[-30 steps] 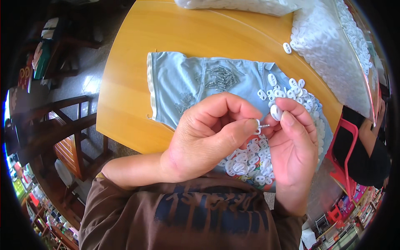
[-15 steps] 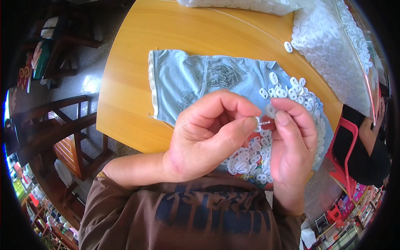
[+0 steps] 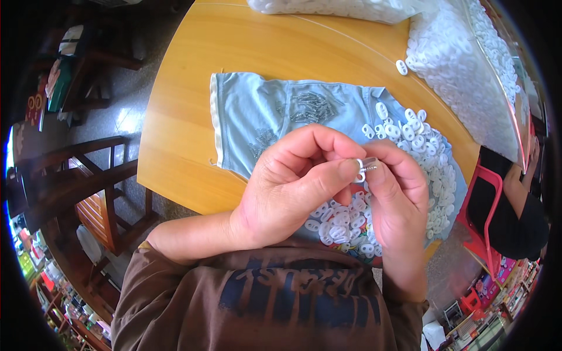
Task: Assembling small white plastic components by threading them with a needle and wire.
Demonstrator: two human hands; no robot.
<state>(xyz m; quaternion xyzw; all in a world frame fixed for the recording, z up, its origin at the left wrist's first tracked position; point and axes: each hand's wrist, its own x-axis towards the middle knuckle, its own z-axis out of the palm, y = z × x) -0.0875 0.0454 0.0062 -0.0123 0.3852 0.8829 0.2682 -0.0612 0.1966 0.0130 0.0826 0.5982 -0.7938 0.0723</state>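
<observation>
My left hand [image 3: 298, 190] pinches a small white plastic cord-lock piece [image 3: 360, 176] between thumb and forefinger. A small metal coil spring [image 3: 370, 168] sticks out of it toward my right hand [image 3: 399, 202]. My right thumb and forefinger are closed at the spring's free end, on a small translucent piece [image 3: 369, 161] whose full shape their tips hide. Below and beyond the hands, many white oval pieces with two holes [image 3: 339, 225] lie heaped on a pale blue garment [image 3: 237, 105]. Loose springs form a pile [image 3: 313, 108] on that cloth, with a smaller pile [image 3: 263, 140] nearer my left hand.
Under the garment is a yellow wooden table [image 3: 175, 117]. Clear bags of white pieces [image 3: 445, 76] stand at the far right and far edge. One loose oval piece [image 3: 401, 68] lies beside them. A red chair [image 3: 489, 216] and another person's arm [image 3: 516, 193] are at the right.
My right hand has moved left, bringing its translucent piece up against the spring and the white piece in my left hand. The left hand has barely moved.
</observation>
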